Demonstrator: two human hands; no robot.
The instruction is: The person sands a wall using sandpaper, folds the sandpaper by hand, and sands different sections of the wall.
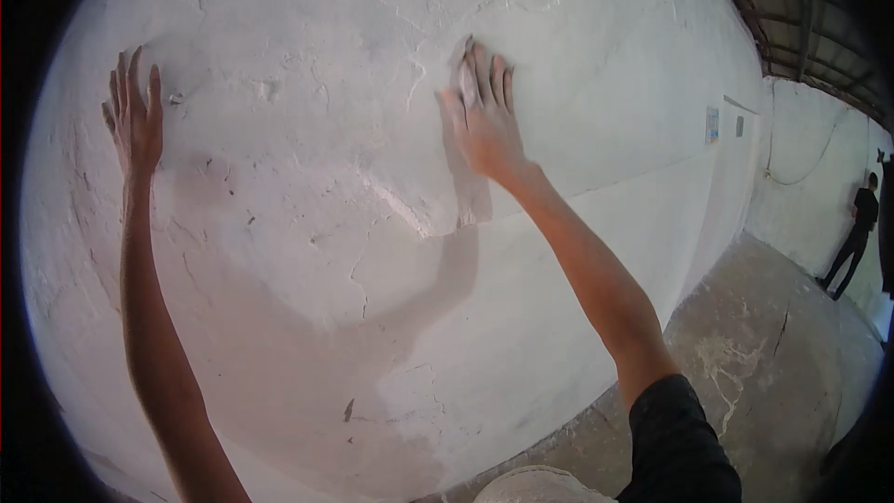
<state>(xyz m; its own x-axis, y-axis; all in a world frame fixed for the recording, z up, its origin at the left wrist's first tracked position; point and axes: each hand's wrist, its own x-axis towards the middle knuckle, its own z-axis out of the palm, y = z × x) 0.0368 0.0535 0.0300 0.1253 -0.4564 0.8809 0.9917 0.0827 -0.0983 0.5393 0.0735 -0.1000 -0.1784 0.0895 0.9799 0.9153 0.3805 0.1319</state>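
A rough white plastered wall fills most of the view, with cracks and flaking patches. High on the left, my left hand rests against it with fingers stretched upward and apart. My right hand lies flat on the wall, right of the upper cracks, and its fingers look coated in pale dust. I see no tool in either hand, though what lies under the right palm is hidden. Between the hands, a chipped strip of plaster runs diagonally, and my shadow falls across the wall.
A worn concrete floor stretches to the right. Far right stands a person in dark clothes near another wall. A small blue-white notice hangs on my wall. At the bottom edge sits a pale rounded thing. Overhead runs a ribbed roof.
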